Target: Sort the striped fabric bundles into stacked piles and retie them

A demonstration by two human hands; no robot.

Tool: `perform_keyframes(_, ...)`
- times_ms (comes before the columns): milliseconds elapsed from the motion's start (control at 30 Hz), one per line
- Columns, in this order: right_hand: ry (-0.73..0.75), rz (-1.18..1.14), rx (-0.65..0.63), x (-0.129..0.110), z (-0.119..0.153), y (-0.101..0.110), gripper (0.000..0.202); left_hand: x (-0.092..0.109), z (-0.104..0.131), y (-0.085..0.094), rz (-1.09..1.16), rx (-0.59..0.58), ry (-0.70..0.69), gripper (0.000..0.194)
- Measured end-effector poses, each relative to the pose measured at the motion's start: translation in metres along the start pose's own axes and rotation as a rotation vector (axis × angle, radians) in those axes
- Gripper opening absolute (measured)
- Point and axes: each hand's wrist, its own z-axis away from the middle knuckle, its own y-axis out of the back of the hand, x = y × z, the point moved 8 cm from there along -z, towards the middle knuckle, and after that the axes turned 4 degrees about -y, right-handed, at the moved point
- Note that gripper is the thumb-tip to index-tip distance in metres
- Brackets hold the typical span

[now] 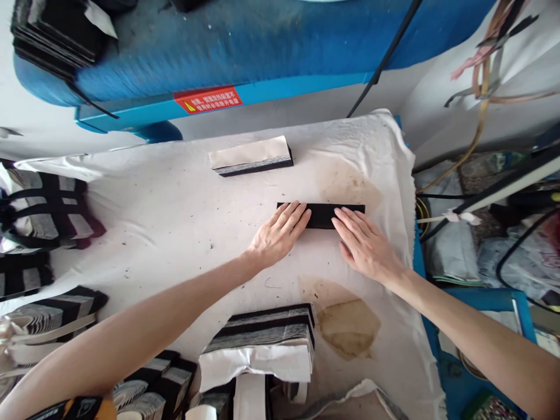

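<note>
A flat black fabric strip [321, 216] lies lengthwise on the pale cloth-covered table [175, 216]. Fingers extended, my left hand [280, 232] presses on the strip's left end. On its right end rests my right hand [361, 242], also with the fingers stretched out flat. Each palm is on the cloth side nearer me, and neither hand grips anything. Behind the strip sits a stack of strips [251, 156] with a white top and dark and grey edges. Closer to me is a bigger bundle of black and grey strips [262, 329] with white paper on its front.
Tied black-and-white bundles [48, 210] crowd the table's left side. A blue padded ironing arm [262, 41] with a red warning label [207, 100] spans the back. Brownish stains [347, 326] mark the cloth. Cables and plastic bags [510, 256] lie beyond the right edge.
</note>
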Motion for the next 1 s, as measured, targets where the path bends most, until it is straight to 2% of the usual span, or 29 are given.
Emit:
perform_keyframes(267, 0.009, 0.107, 0.035, -0.001, -0.006, -0.003, 0.082, -0.001, -0.005, 0.005, -0.111, 0.03, -0.028, 0.048)
perform_keyframes(600, 0.0, 0.152, 0.052, 0.002, -0.014, 0.0, 0.078, 0.003, -0.025, 0.003, -0.249, -0.099, -0.027, 0.042)
perform_keyframes(800, -0.039, 0.079, 0.005, 0.01, -0.019, -0.004, 0.08, -0.002, -0.03, 0.009, -0.196, -0.137, 0.005, 0.045)
perform_keyframes(1000, -0.043, 0.082, -0.018, 0.014, -0.024, -0.006, 0.073, 0.0, -0.03, 0.009, -0.197, -0.193, 0.03, 0.05)
